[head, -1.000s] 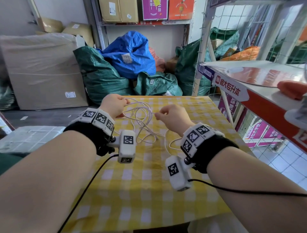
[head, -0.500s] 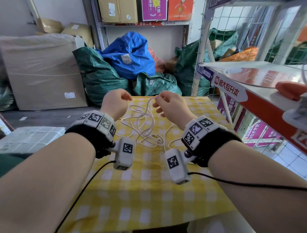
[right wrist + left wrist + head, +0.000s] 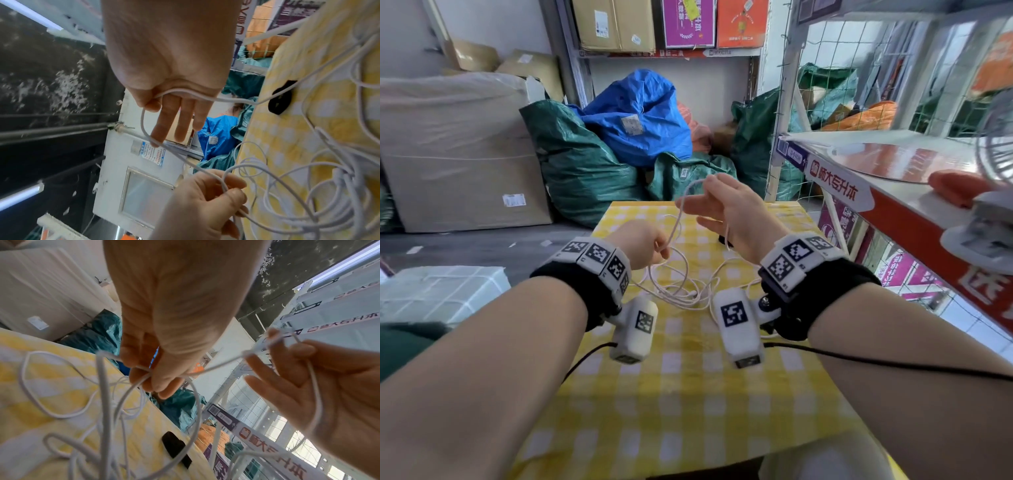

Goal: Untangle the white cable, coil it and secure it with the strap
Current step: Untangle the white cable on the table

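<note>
Since half a second ago, the right hand (image 3: 732, 214) has risen above the tabletop (image 3: 681, 404) with its fingers straightened out, while the left hand (image 3: 642, 245) has dropped lower and nearer the person.

On the left, the left hand is curled, pinching strands of the white cable (image 3: 681, 287) between thumb and fingertips. From that pinch one strand climbs rightward and loops over the extended fingers (image 3: 180, 118) of the right hand, crossing the palm. The rest of the cable lies in loose tangled loops on the yellow checked tabletop between the two wrists. Farther right, a black strap (image 3: 175, 449) lies flat on the cloth near the table's far edge, with one cable strand crossing it.
</note>
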Demonstrator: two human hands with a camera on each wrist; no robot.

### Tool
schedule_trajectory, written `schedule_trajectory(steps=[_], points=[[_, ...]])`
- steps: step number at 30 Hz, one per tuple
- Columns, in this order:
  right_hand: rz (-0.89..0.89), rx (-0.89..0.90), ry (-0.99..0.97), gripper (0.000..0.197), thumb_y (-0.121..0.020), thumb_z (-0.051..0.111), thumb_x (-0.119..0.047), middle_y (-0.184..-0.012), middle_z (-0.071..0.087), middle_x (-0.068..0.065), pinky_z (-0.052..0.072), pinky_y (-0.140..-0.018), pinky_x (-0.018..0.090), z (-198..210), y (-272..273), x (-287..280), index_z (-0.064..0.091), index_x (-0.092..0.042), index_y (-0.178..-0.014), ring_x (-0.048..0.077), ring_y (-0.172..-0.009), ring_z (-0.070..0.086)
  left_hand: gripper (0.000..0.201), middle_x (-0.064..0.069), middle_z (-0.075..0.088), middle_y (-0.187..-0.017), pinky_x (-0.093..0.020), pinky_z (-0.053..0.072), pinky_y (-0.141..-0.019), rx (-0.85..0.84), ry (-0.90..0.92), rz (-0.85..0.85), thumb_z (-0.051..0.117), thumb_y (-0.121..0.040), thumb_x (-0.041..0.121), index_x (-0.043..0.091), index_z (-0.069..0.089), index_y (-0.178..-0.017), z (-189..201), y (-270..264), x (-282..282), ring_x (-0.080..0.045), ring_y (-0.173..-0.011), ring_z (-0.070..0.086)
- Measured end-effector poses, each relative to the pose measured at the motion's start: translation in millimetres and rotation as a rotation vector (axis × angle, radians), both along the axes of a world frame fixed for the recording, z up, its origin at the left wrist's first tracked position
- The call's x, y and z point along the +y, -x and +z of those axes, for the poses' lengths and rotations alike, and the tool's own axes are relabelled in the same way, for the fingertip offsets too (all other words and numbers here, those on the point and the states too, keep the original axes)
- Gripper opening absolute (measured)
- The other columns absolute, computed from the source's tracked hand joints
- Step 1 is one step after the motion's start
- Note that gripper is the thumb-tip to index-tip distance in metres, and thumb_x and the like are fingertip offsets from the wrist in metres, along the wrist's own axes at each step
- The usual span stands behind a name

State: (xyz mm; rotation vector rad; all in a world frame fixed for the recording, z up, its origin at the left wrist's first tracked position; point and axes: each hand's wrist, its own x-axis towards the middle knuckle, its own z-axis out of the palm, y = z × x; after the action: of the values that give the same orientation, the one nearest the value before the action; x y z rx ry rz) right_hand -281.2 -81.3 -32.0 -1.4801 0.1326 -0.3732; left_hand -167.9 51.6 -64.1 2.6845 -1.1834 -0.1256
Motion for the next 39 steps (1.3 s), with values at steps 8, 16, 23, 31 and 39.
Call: schedule_trajectory(steps=[8,16,23,31,39], points=[[-0.186,0.124,0.512,0.027,-0.091,0.057,-0.04,-0.061,0.043,-0.008,0.032,-0.048,0.02,-7,2,-9,0.05,-0.019,-0.074,0.007,-0.048,0.037,0.012,-0.008,0.063,-0.07,-0.028,0.055,-0.054,0.045,0.343,0.293,0.059,-0.083,0.003,0.01,0.067,-0.078,6,-18,20,-0.025,-0.059,0.064],[-0.142,0.406,1.095,0.017,-0.079,0.071,-0.038,-0.066,0.066,-0.009,0.056,-0.065,0.029,-24,5,-28,0.07,-0.021,-0.082,0.009,-0.069,0.066,0.022,-0.017,0.069,-0.074,-0.044,0.056,-0.079,0.057,0.573,0.51,0.055,-0.09,0.013,0.005,0.067,-0.073,12,-40,43,-0.032,-0.071,0.068],[-0.307,0.759,1.388,0.017,-0.086,0.061,-0.035,-0.086,0.062,-0.001,0.045,-0.062,0.029,-29,12,-43,0.066,-0.019,-0.091,0.019,-0.079,0.059,0.013,-0.019,0.054,-0.096,-0.052,0.057,-0.066,0.169,0.815,0.799,0.046,-0.089,-0.001,0.01,0.051,-0.094,10,-57,63,-0.037,-0.068,0.063],[-0.315,0.999,1.414,0.02,-0.089,0.056,-0.021,-0.074,0.051,0.001,0.048,-0.071,0.033,-44,11,-55,0.05,-0.016,-0.071,0.02,-0.075,0.055,0.033,-0.012,0.048,-0.071,-0.021,0.046,-0.043,0.438,0.565,0.695,0.033,-0.095,-0.005,0.01,0.053,-0.074,-4,-42,65,-0.02,-0.052,0.042],[-0.16,0.662,1.495,0.033,-0.087,0.061,-0.027,-0.117,0.055,0.004,0.041,-0.089,0.038,-51,-14,-8,0.056,-0.02,-0.118,0.027,-0.118,0.043,0.01,-0.01,0.046,-0.073,-0.021,0.049,-0.039,0.712,0.594,0.531,0.049,-0.093,0.001,0.007,0.055,-0.087,-15,-21,56,-0.02,-0.053,0.045]])
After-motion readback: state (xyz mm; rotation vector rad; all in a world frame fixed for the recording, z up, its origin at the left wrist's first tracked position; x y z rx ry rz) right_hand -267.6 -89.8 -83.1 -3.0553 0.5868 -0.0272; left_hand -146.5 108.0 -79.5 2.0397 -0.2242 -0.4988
